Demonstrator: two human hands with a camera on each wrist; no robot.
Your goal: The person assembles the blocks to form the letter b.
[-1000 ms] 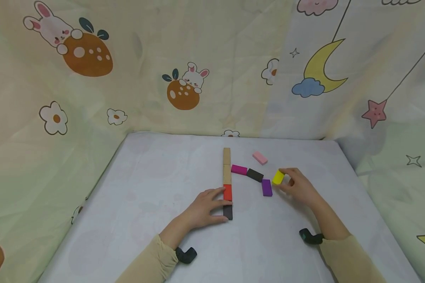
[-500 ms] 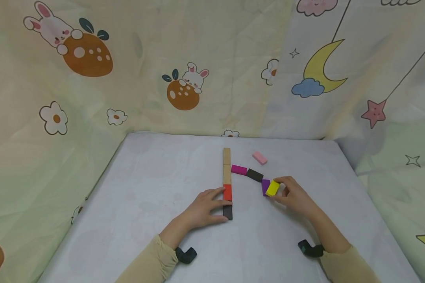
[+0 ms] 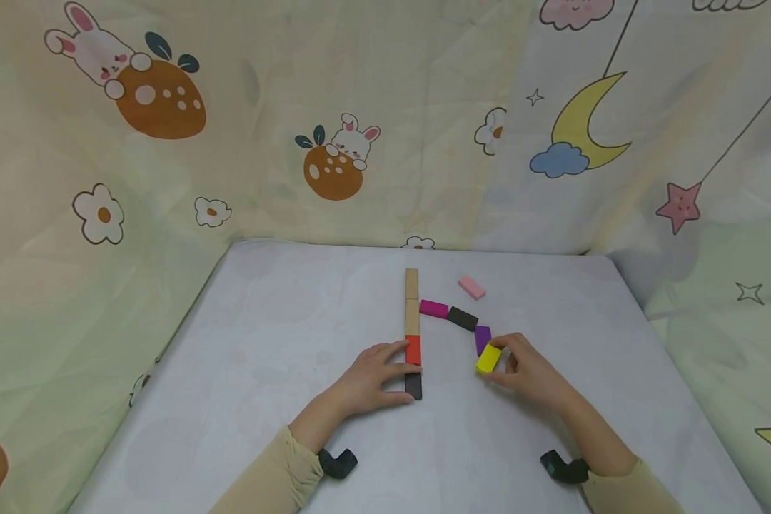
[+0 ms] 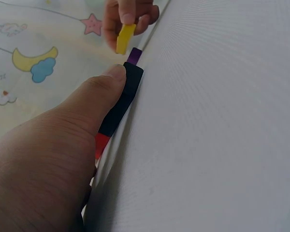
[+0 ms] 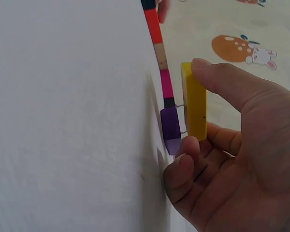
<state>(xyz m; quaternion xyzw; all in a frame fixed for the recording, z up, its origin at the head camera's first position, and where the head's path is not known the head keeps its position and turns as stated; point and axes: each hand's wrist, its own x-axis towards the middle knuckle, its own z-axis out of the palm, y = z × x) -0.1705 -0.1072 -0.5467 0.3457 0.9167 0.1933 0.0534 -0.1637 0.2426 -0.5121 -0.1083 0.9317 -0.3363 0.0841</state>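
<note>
My right hand (image 3: 535, 373) pinches a yellow wooden block (image 3: 488, 359) by its ends between thumb and fingers. In the right wrist view the yellow block is held raised, beside the purple block (image 5: 170, 123), and it overlaps that block's near end in the head view. My left hand (image 3: 374, 380) rests against a straight row, with fingertips on the red block (image 3: 413, 350) and at the black block (image 3: 414, 387); the thumb lies along the black block's near end. Two plain wooden blocks (image 3: 412, 316) continue this row away from me.
From the row, a magenta block (image 3: 434, 308), a second black block (image 3: 462, 318) and the purple block curve out to the right. A loose pink block (image 3: 472, 287) lies farther back on the white tabletop (image 3: 283, 307). Patterned cloth (image 3: 424, 143) rises behind the table.
My right hand has brought the yellow block left and toward me, from right of the purple block to its near end. The left hand and the other blocks stay in place.
</note>
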